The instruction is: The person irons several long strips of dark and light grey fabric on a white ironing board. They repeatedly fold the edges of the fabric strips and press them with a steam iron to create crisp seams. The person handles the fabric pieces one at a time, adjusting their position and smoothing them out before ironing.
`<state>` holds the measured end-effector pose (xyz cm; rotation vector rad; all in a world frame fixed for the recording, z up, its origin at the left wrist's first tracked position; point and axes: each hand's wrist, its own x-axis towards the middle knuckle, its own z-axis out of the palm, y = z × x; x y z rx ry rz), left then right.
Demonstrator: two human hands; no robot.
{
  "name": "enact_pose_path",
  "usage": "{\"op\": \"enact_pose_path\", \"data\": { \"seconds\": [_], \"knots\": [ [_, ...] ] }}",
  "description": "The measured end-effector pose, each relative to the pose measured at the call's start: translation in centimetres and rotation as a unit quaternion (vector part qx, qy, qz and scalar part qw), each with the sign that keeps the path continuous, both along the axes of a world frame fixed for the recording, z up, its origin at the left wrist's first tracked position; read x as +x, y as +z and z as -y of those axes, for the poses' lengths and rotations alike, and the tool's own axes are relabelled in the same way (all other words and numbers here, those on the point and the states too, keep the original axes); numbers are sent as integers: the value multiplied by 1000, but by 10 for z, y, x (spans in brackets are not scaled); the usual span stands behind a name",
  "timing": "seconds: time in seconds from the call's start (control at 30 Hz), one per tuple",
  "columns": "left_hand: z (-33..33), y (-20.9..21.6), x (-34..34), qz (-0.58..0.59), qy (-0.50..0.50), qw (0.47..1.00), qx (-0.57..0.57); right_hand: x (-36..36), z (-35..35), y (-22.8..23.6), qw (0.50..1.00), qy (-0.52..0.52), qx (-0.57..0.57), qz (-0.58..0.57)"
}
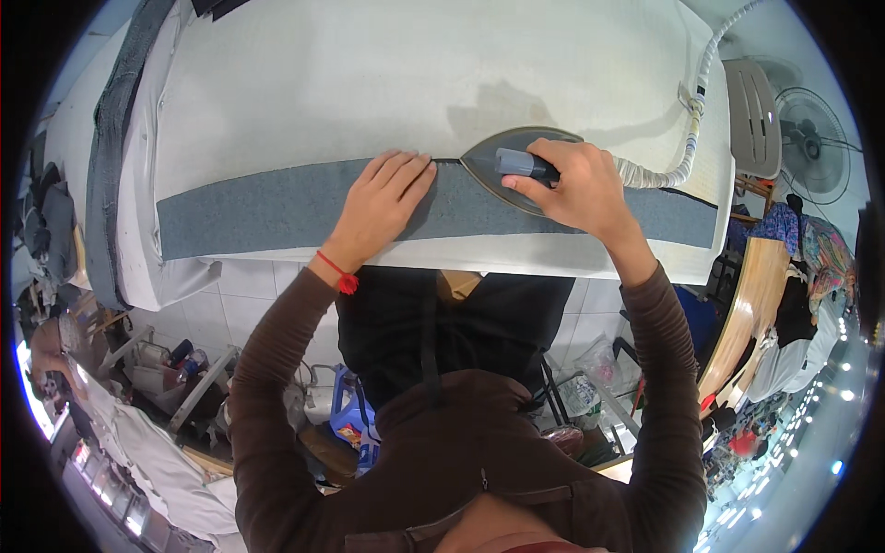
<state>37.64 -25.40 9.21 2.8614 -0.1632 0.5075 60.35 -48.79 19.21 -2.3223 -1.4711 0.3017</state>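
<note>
A long grey strip of fabric [286, 212] lies along the near side of the white padded ironing table [323, 83]. My left hand [383, 198] rests flat on it, fingers stretched toward the strip's far edge, a red cord around the wrist. In my right hand [585, 189] is the dark handle of an iron [489, 170], which sits on the strip with its pointed tip toward my left hand. A dark line shows along the far edge between my fingers and that tip. The iron's underside and the fabric below it are hidden.
From the iron a white wrapped hose [691, 147] runs up to the far right. Folded dark grey fabric [109, 175] hangs over the table's left end. On the right stand a beige plastic chair [751, 120] and a fan [813, 143]. Bags and boxes lie under the table.
</note>
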Motion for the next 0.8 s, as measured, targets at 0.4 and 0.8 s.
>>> {"op": "enact_pose_path", "data": {
  "seconds": [0.4, 0.8],
  "knots": [
    [-44, 16, 30, -89, 34, 978, -184, -6, -11, -2, 1000, 6, 3, 3],
    [-49, 6, 11, -25, -41, 987, -155, -6, -15, 1, 1000, 4, -11, -2]
  ]
}}
